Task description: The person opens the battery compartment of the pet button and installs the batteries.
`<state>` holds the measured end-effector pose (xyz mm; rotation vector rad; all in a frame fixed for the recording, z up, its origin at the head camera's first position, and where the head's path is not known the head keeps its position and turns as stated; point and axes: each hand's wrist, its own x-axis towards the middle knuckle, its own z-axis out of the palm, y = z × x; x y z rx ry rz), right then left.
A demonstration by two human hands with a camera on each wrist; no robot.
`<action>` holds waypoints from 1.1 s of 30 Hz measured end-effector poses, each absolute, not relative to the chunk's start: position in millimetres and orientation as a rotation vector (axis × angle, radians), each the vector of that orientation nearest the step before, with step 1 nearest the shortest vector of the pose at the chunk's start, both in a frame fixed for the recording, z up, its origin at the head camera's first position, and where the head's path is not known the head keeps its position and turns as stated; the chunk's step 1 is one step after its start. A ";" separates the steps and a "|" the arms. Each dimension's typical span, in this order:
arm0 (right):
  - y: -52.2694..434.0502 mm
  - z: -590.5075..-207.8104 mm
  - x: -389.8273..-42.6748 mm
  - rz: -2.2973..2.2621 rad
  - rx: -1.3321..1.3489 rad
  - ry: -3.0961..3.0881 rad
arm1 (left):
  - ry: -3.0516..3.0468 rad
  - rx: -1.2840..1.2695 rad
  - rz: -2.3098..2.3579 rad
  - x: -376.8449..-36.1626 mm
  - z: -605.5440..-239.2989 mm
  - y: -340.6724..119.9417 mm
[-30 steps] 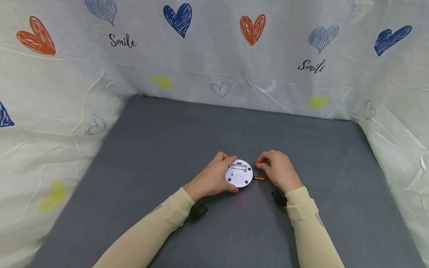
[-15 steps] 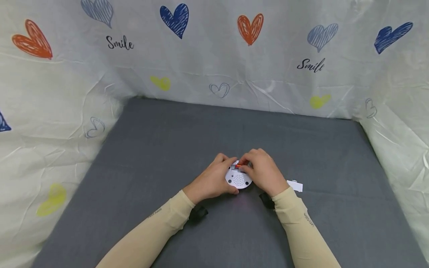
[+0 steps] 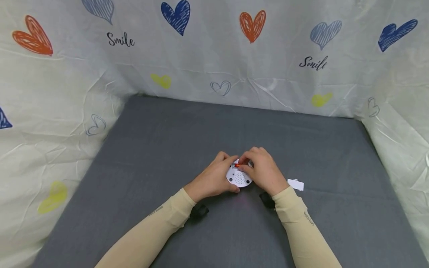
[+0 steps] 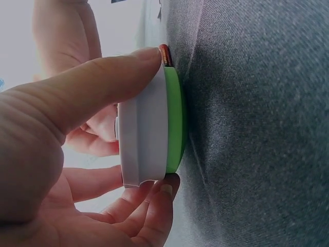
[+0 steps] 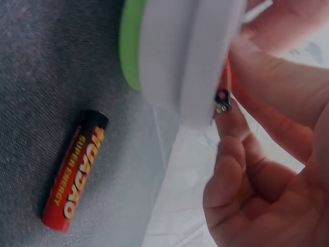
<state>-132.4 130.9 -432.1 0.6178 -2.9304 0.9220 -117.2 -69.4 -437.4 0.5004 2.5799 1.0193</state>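
Red battery (image 3: 237, 165) pinched in right hand (image 3: 264, 174) grip, atop white device (image 3: 238, 178).

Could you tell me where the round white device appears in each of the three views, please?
Head: round white device at centre, between both hands.
Left wrist: centre, edge-on, white body on green base.
Right wrist: top centre, edge-on.
Shared landmark: the grey cloth under it.

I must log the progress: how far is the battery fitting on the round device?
Done: the cover is off and lies on the grey cloth. In hand: the left hand holds the round white device while the right hand presses one red battery into its slot. Left: a second battery lies beside it, and the cover.
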 end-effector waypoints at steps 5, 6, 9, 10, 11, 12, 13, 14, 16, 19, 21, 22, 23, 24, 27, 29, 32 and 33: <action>145.8 -431.3 -136.6 1.069 0.415 -2.994 | 2.585 0.471 1.005 -117.2 -437.2 -67.8; 148.4 -430.9 -137.2 1.088 0.369 -3.021 | 2.585 0.465 1.000 -117.1 -437.0 -67.4; 153.9 -430.0 -138.6 1.153 0.256 -3.109 | 2.583 0.453 0.988 -117.1 -436.1 -66.6; 154.9 -430.2 -139.1 1.178 0.236 -3.133 | 2.583 0.451 0.987 -117.1 -435.8 -66.4; 155.3 -430.3 -139.6 1.216 0.220 -3.150 | 2.585 0.452 0.987 -117.2 -435.5 -66.4; 155.3 -430.3 -140.1 1.252 0.206 -3.161 | 2.585 0.451 0.988 -117.2 -435.3 -66.4; 155.2 -430.4 -140.5 1.292 0.188 -3.166 | 2.586 0.451 0.988 -117.2 -435.1 -66.5; 154.8 -430.6 -140.9 1.334 0.168 -3.166 | 2.587 0.450 0.989 -117.3 -435.1 -66.6; 153.5 -431.0 -141.6 1.413 0.123 -3.156 | 2.586 0.449 0.990 -117.4 -435.0 -66.9; 151.8 -432.1 -142.0 1.497 0.081 -3.138 | 2.588 0.452 0.992 -117.9 -435.2 -67.0; 150.8 -433.3 -142.1 1.534 0.055 -3.129 | 2.592 0.465 0.994 -118.4 -435.8 -66.9; 150.6 -433.8 -142.2 1.551 0.045 -3.125 | 2.593 0.472 0.995 -118.6 -436.2 -66.8; 150.5 -434.2 -142.1 1.566 0.034 -3.123 | 2.595 0.479 0.997 -118.9 -436.7 -66.7; 150.1 -434.7 -142.2 1.578 0.013 -3.119 | 2.596 0.487 0.999 -119.1 -437.2 -66.6; 149.1 -435.7 -142.4 1.596 -0.028 -3.107 | 2.598 0.504 1.006 -119.5 -437.9 -66.6; 148.5 -436.4 -142.7 1.604 -0.028 -3.100 | 2.599 0.510 1.013 -119.7 -438.4 -66.7; 148.8 -438.4 -143.7 1.663 -0.021 -3.081 | 2.599 0.518 1.025 -120.0 -439.1 -66.9; 149.1 -439.1 -144.1 1.697 -0.020 -3.069 | 2.601 0.521 1.025 -120.1 -439.3 -66.9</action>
